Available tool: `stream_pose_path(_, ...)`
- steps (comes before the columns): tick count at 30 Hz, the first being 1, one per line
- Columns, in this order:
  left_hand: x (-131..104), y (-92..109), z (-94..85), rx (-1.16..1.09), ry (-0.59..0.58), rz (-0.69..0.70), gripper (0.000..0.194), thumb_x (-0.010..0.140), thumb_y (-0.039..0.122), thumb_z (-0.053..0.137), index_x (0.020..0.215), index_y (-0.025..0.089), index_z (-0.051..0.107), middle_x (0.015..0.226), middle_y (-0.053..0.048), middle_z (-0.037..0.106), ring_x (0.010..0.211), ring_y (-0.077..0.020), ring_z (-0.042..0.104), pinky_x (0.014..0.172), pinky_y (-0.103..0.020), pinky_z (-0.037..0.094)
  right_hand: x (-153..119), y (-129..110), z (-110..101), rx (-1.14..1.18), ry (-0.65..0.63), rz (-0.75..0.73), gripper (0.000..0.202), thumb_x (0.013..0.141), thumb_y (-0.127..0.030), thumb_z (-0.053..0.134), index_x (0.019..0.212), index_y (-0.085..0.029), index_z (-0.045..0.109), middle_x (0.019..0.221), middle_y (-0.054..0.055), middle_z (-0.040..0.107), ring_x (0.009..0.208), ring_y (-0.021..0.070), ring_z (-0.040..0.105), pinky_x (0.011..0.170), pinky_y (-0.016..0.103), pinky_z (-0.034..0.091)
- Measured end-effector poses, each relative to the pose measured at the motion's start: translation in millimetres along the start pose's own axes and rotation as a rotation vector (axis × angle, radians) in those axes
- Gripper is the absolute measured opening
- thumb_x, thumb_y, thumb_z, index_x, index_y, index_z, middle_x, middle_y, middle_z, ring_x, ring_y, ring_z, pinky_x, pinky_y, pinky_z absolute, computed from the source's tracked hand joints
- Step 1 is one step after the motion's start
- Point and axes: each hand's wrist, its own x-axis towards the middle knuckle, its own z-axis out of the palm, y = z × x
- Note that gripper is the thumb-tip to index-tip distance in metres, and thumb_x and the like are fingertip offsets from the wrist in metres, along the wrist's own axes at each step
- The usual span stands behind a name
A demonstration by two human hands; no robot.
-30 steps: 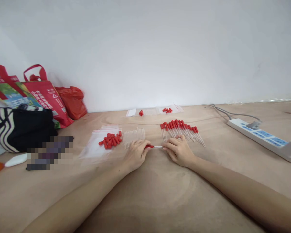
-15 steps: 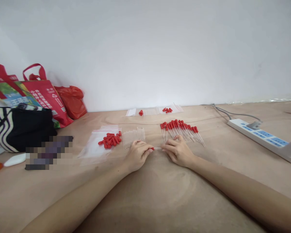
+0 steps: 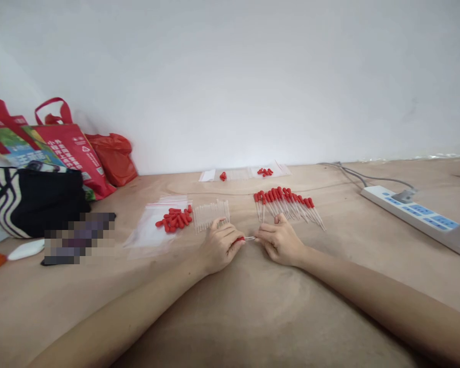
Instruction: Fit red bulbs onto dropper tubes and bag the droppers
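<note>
Between the fingers of my left hand is a red rubber bulb, mostly covered by the fingers. A thin clear glass tube runs from it to my right hand, which pinches the tube's other end. Beyond the left hand lies a row of clear tubes, and left of them a pile of loose red bulbs rests partly on clear plastic bags. Past the right hand, several droppers with red bulbs lie side by side, tips toward me.
At the back are more red bulbs and tubes on plastic. A white power strip with a grey cable lies right. Shopping bags, a red plastic bag, a black striped bag and a pixelated object are left.
Both hands have shifted slightly toward me, still joined by the tube and bulb. The things on the table stay where they were; the view has tilted slightly.
</note>
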Motion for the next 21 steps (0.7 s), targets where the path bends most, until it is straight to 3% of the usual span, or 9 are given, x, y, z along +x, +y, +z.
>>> stream_pose_path(11, 1, 0, -1.1, -0.061, -0.055, 0.053, 0.018, 0.084, 0.021, 0.040, 0.078, 0.016, 0.056, 0.070, -0.001, 0.060, 0.072, -0.0135, 0.054, 0.090, -0.036, 0.027, 5, -6, 2, 0.129, -0.083, 0.068, 0.025, 0.084, -0.020, 0.036, 0.079, -0.017, 0.060, 0.068, 0.000, 0.057, 0.059, 0.0102, 0.040, 0.066, 0.030, 0.017)
stream_pose_path(18, 3, -5, 0.9, -0.061, -0.038, -0.050, 0.015, 0.085, 0.021, 0.041, 0.084, 0.019, 0.056, 0.078, -0.001, 0.063, 0.079, -0.0155, 0.056, 0.090, -0.039, 0.027, 14, -12, -5, -0.049, -0.140, 0.100, 0.026, 0.084, -0.025, 0.038, 0.078, -0.018, 0.062, 0.072, 0.003, 0.059, 0.070, 0.0132, 0.044, 0.067, 0.031, 0.016)
stream_pose_path(21, 2, -6, 1.9, -0.064, -0.002, -0.106, 0.018, 0.083, 0.022, 0.044, 0.099, 0.019, 0.052, 0.094, -0.004, 0.061, 0.091, -0.0181, 0.053, 0.087, -0.037, 0.033, 17, -10, -12, -0.168, -0.189, 0.140, 0.025, 0.082, -0.024, 0.041, 0.071, -0.018, 0.062, 0.071, 0.004, 0.059, 0.073, 0.0151, 0.046, 0.068, 0.033, 0.016)
